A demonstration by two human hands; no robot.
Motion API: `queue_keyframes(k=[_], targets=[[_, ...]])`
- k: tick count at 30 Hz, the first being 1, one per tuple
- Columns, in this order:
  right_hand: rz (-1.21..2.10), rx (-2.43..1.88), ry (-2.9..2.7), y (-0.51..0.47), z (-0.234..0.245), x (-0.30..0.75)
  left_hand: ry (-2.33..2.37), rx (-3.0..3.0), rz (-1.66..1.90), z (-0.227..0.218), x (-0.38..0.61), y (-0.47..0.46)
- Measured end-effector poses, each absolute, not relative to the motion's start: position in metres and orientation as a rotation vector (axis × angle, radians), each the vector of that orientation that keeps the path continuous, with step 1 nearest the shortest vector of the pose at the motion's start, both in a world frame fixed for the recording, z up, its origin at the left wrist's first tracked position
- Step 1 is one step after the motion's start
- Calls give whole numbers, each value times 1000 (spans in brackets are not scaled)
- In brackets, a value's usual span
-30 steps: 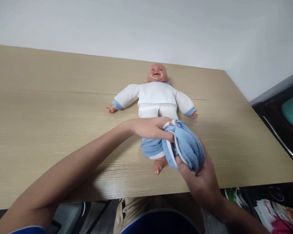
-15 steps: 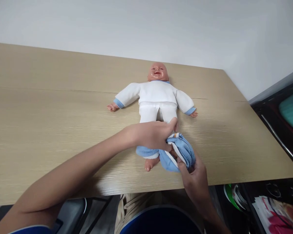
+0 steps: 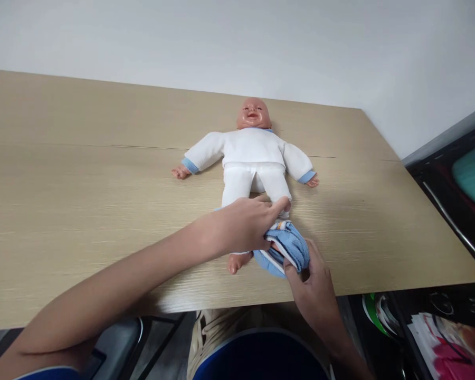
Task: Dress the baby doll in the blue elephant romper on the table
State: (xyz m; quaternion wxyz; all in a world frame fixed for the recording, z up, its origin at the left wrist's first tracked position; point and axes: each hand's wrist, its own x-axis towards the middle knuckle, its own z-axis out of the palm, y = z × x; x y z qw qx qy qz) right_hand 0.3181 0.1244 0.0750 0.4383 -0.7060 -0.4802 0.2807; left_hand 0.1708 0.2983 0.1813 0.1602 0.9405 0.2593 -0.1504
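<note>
A baby doll (image 3: pixel 253 153) in a white top and white trousers lies on its back on the wooden table (image 3: pixel 83 184), head toward the wall. My left hand (image 3: pixel 241 227) lies over the doll's lower legs, fingers closed on the bunched blue trousers (image 3: pixel 288 248). My right hand (image 3: pixel 312 285) grips the same blue cloth from below, near the table's front edge. One bare doll foot (image 3: pixel 234 262) sticks out under my left hand; the other foot is hidden in the cloth.
A white wall stands behind the table. To the right is a dark shelf with a teal object (image 3: pixel 473 169). Below the table's front edge are a chair seat (image 3: pixel 119 338) and coloured papers (image 3: pixel 455 338) on the floor.
The blue trousers have slid down the doll's legs toward its feet, baring more of the white trousers. Both hands moved with the cloth toward the table's front edge.
</note>
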Motion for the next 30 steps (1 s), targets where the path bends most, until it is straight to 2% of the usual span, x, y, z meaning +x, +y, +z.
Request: queue_keyframes(k=[8, 18, 24, 30], targets=[[914, -1636, -1056, 126, 66, 327, 717, 2556, -444, 180, 165, 304], [1120, -1387, -782, 132, 63, 332, 638, 2065, 87, 162, 146, 308], [1046, -1295, -880, 152, 79, 350, 630, 1868, 299, 157, 142, 298], [974, -1305, -1137, 171, 89, 376, 586, 2208, 497, 142, 133, 304]])
